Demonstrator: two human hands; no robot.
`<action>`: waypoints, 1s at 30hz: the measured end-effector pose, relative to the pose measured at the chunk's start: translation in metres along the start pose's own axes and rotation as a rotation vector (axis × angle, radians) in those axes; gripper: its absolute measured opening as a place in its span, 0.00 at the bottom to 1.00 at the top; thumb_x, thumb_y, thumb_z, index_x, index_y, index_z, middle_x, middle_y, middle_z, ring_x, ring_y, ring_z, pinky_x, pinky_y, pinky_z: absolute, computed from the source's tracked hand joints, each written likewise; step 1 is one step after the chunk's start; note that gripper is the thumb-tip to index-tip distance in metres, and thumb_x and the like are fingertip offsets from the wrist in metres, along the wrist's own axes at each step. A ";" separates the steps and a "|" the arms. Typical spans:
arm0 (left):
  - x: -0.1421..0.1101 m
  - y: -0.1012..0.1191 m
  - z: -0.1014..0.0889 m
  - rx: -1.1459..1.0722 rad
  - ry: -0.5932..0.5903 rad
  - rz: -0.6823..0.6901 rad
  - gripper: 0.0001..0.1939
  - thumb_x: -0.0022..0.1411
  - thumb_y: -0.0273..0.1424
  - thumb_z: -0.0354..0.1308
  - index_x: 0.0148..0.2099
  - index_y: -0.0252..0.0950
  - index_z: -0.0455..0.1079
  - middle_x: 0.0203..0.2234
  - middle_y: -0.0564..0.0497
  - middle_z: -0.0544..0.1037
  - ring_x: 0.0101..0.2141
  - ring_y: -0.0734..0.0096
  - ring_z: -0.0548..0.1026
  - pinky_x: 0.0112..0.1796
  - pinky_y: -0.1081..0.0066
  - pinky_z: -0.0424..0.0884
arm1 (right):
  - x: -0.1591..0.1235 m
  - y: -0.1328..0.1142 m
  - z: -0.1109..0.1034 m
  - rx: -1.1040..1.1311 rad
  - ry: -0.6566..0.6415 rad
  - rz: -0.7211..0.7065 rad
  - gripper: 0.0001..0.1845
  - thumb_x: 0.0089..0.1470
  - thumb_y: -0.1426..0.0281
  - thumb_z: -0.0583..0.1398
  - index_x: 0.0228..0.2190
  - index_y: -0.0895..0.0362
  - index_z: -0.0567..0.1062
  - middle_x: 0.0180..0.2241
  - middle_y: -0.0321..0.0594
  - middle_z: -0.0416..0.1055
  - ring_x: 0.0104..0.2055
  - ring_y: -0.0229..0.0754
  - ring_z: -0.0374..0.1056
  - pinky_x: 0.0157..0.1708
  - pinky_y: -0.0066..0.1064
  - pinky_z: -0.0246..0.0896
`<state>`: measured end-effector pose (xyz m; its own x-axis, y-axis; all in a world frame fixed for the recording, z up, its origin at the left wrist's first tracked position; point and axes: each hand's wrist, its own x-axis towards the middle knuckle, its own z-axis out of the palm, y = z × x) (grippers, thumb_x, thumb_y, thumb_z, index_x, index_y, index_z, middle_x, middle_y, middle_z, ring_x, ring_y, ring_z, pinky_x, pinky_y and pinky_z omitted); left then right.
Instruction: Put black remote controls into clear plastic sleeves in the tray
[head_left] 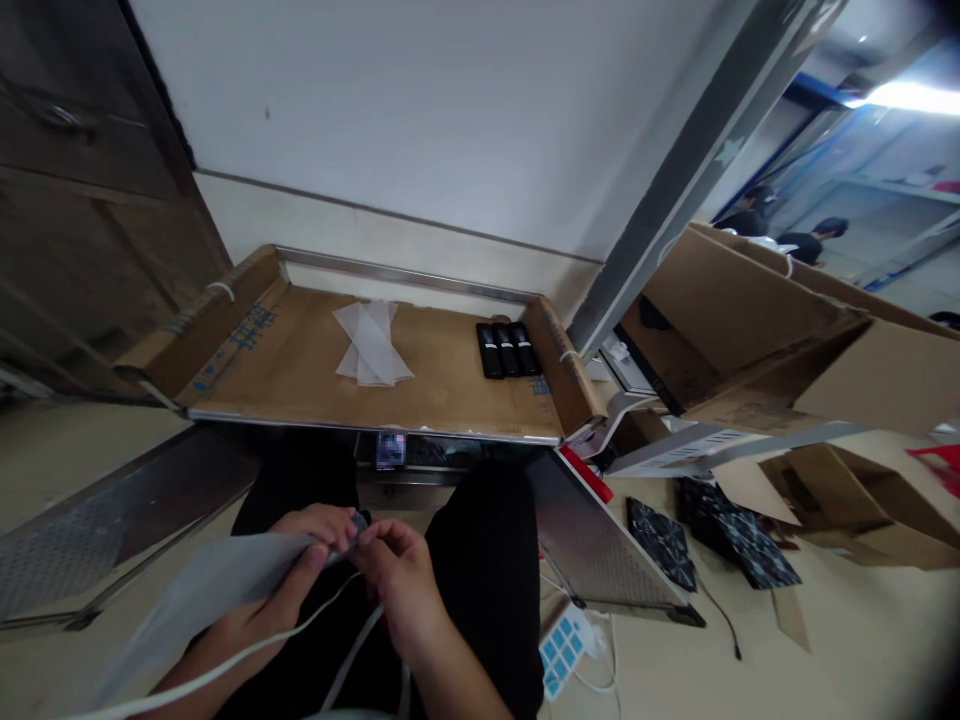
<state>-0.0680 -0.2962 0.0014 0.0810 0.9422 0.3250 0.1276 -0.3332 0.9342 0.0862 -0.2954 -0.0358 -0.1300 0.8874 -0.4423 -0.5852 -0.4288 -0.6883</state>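
Note:
Low over my lap, my left hand [289, 575] is closed around the mouth of a grey translucent plastic bag [187, 600] that trails down to the left. My right hand [397, 580] is closed beside it, pinching a small dark object [360, 521] at the bag's opening; I cannot make out what it is. A white cable [225, 660] runs under both hands across my black trousers. Ahead, on the cardboard-lined work surface [300, 370], lie a loose stack of clear bags [371, 345] and three black remote-like devices [508, 349] side by side.
Metal shelves flank my knees at left [97, 530] and right [600, 545]. Open cardboard boxes [787, 330] stand at right, with black patterned pieces [712, 540] on the floor. A white power strip [566, 645] lies by my right leg. Other people sit far back right [810, 240].

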 end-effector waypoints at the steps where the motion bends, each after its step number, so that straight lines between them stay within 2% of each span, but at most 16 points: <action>1: -0.001 -0.001 0.001 -0.014 -0.002 -0.009 0.06 0.70 0.32 0.54 0.42 0.41 0.73 0.39 0.47 0.79 0.48 0.60 0.78 0.53 0.64 0.72 | 0.000 0.000 0.000 -0.005 0.015 -0.006 0.20 0.38 0.60 0.77 0.26 0.58 0.77 0.32 0.37 0.77 0.33 0.37 0.72 0.41 0.29 0.69; 5: -0.004 -0.003 0.002 -0.010 0.013 -0.086 0.08 0.66 0.36 0.60 0.46 0.42 0.75 0.44 0.46 0.80 0.50 0.55 0.77 0.54 0.61 0.73 | 0.000 -0.001 -0.001 0.036 0.037 -0.004 0.21 0.37 0.61 0.77 0.26 0.57 0.74 0.29 0.36 0.76 0.34 0.39 0.74 0.43 0.33 0.70; 10: -0.002 0.001 0.004 0.020 0.167 -0.244 0.15 0.59 0.43 0.65 0.45 0.41 0.78 0.43 0.45 0.80 0.47 0.54 0.78 0.53 0.61 0.73 | 0.002 -0.002 -0.004 0.100 0.102 0.061 0.22 0.39 0.60 0.74 0.29 0.55 0.69 0.26 0.35 0.76 0.29 0.40 0.74 0.33 0.30 0.67; 14: 0.005 0.001 0.008 -0.270 0.368 -0.411 0.21 0.54 0.46 0.69 0.45 0.39 0.77 0.43 0.46 0.80 0.46 0.53 0.78 0.51 0.61 0.75 | 0.005 0.000 -0.009 0.161 0.125 0.137 0.21 0.41 0.59 0.71 0.30 0.55 0.68 0.30 0.40 0.80 0.29 0.39 0.74 0.28 0.26 0.59; 18: 0.015 -0.007 0.009 -0.579 0.597 -0.563 0.23 0.54 0.46 0.69 0.47 0.39 0.76 0.43 0.50 0.80 0.45 0.61 0.78 0.47 0.67 0.77 | 0.004 -0.002 -0.015 0.265 -0.018 0.196 0.15 0.48 0.62 0.66 0.33 0.56 0.70 0.40 0.50 0.82 0.30 0.39 0.72 0.28 0.27 0.55; 21: 0.020 -0.015 0.003 -0.672 0.614 -0.659 0.21 0.58 0.45 0.67 0.49 0.38 0.77 0.45 0.49 0.80 0.45 0.64 0.78 0.45 0.71 0.77 | 0.001 -0.005 -0.018 0.379 -0.129 0.255 0.10 0.50 0.65 0.64 0.34 0.57 0.71 0.45 0.51 0.81 0.33 0.38 0.72 0.30 0.27 0.55; 24: 0.021 -0.020 -0.002 -0.714 0.593 -0.697 0.21 0.61 0.43 0.64 0.53 0.38 0.76 0.48 0.48 0.80 0.47 0.64 0.78 0.45 0.70 0.78 | -0.003 -0.008 -0.019 0.418 -0.185 0.288 0.10 0.51 0.66 0.64 0.35 0.57 0.71 0.47 0.50 0.80 0.34 0.37 0.72 0.31 0.27 0.56; 27: 0.025 -0.018 -0.002 -0.716 0.574 -0.725 0.22 0.66 0.44 0.59 0.56 0.37 0.73 0.48 0.46 0.80 0.45 0.61 0.80 0.43 0.66 0.79 | -0.009 -0.009 -0.017 0.357 -0.173 0.266 0.13 0.49 0.65 0.66 0.34 0.55 0.69 0.45 0.48 0.80 0.33 0.37 0.72 0.30 0.27 0.56; 30: 0.034 -0.013 -0.002 -0.683 0.565 -0.722 0.26 0.68 0.50 0.54 0.58 0.37 0.71 0.45 0.44 0.81 0.39 0.60 0.81 0.40 0.64 0.80 | -0.018 -0.005 -0.015 0.203 -0.118 0.258 0.18 0.46 0.65 0.68 0.33 0.54 0.65 0.41 0.45 0.81 0.32 0.37 0.73 0.28 0.25 0.57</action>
<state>-0.0688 -0.2599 0.0005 -0.2708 0.8447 -0.4616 -0.6142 0.2177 0.7585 0.1038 -0.3122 -0.0330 -0.3791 0.7724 -0.5096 -0.6666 -0.6099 -0.4285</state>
